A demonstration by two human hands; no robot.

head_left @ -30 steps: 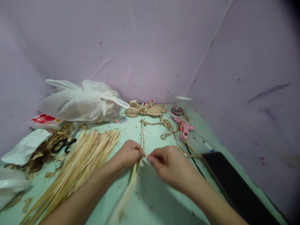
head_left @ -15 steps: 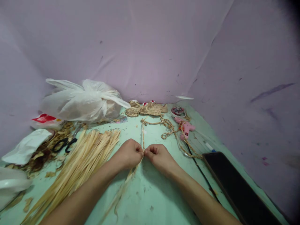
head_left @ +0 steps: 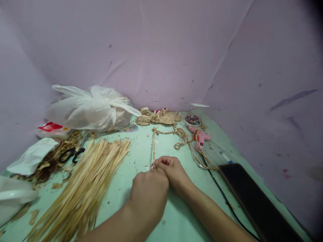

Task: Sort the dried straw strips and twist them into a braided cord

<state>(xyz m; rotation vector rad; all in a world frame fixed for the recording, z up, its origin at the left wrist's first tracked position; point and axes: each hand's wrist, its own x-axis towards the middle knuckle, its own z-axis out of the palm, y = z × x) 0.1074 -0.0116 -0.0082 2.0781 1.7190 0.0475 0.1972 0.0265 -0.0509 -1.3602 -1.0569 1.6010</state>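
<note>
Largest is the pale green table [head_left: 141,143], stretching beneath and beyond both hands. The bulky, tied white plastic bag [head_left: 94,107] sits beyond the left hand and off to its left; its contents blur through the translucent film. Left of the left hand, the bundle of pale strips [head_left: 93,178] fans flat, straw-yellow and loose. The dark phone-like slab [head_left: 254,198] lies right of the right hand.

The right hand [head_left: 174,171] pinches the braided cord [head_left: 154,146] between thumb and index finger. The left hand [head_left: 150,191] is curled, its back crossing in front of the right fingertips; its own fingertips are hidden, so its grip cannot be told. The cord's worked end is at the right fingertips, just past the left knuckles. From there it runs straight away from the hands, bends right, and gathers in loose loops beyond the right hand. It is thin, tan and twisted-looking, with darker flecks.

Farther out, ahead of the hands, are woven straw pieces [head_left: 164,118] with red and white bits on top. A white tub-like container [head_left: 15,198], cut off by the frame, stands far left of the left hand; its inside cannot be made out. The pink glue gun [head_left: 201,137] is beyond the right hand, cord loops touching it. Just past it, a small round dish [head_left: 192,120] holds mixed red, dark and pale little pieces.
</note>
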